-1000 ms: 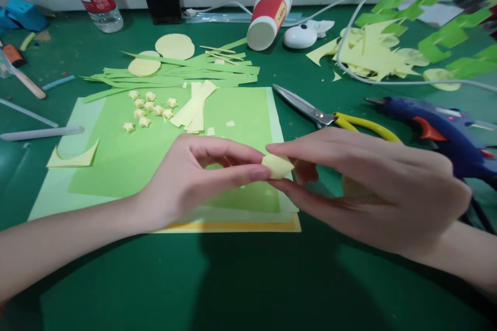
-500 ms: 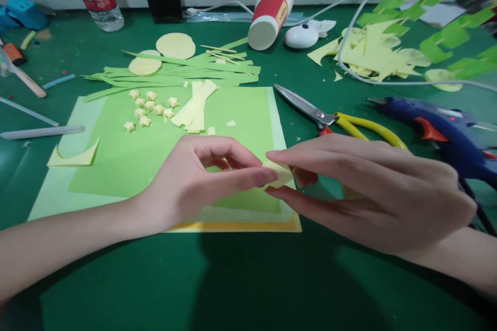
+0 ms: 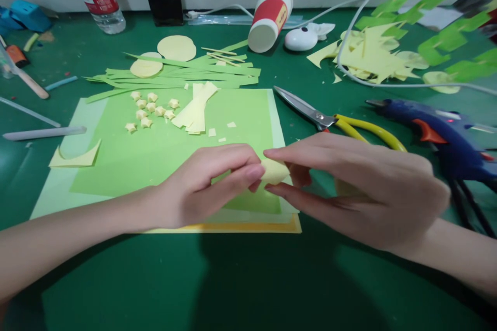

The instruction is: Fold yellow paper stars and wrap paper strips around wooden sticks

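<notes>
Yellow folded paper (image 3: 275, 171) is between the two hands, above the right part of a green paper sheet (image 3: 155, 160). The left hand (image 3: 217, 181) pinches its left end with thumb and finger. The right hand (image 3: 361, 191) has a finger near the top edge and the thumb near the bottom edge, with a small gap between those two tips. I cannot tell if it grips the paper too.

Little paper stars (image 3: 146, 122) lie in a bunch on the sheet. Just beside them, yellow paper strips (image 3: 198, 108) cross each other. Long green paper strips (image 3: 186, 75) lie in a messy pile behind the sheet.

Scissors (image 3: 306, 107) with yellow handles lie behind the right hand. A blue glue gun (image 3: 446, 129) is to their right. A red and white paper cup (image 3: 271, 18) is tipped on its side at the back.
</notes>
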Tool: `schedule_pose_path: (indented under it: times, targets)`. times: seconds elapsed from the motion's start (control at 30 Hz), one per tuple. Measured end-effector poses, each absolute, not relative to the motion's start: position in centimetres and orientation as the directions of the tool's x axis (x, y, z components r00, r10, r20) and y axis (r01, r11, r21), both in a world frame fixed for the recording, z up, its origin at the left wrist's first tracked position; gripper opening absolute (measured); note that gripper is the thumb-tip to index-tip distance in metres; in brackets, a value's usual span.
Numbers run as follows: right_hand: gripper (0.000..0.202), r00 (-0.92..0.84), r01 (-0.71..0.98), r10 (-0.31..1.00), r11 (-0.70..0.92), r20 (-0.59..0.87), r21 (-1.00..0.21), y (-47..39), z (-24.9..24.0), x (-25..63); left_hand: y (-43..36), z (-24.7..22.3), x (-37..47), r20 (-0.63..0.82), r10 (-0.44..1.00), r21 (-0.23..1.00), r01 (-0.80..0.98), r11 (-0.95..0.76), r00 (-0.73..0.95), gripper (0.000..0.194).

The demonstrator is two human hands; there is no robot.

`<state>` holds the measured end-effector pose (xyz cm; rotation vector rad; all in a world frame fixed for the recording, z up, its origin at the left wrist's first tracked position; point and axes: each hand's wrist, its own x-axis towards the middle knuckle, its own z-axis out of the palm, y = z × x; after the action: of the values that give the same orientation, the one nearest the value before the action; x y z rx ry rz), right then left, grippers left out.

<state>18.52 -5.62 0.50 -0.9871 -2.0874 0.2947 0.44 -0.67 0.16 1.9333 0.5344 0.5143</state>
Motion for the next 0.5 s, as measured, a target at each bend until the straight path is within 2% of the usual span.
schedule_pose_path:
  times: [0.23, 0.4, 0.5]
  targets:
    - [0.018, -0.408, 0.557, 0.744, 0.662, 0.530, -0.501, -5.6, -0.5, 18.3, -1.0, -0.3, 0.6, 0.090, 0.629, 0.896, 0.213, -0.390, 0.772, 0.029]
    - [0.015, -0.393, 0.594, 0.750, 0.649, 0.532, -0.476, -5.7, -0.8, 18.2, -0.9, -0.6, 0.5, 0.234, 0.635, 0.838, 0.179, -0.516, 0.736, 0.030]
    - [0.014, -0.374, 0.607, 0.747, 0.645, 0.549, -0.465, -5.7, -0.8, 18.2, -0.7, -0.7, 0.3, 0.172, 0.673, 0.881, 0.193, -0.431, 0.719, 0.032]
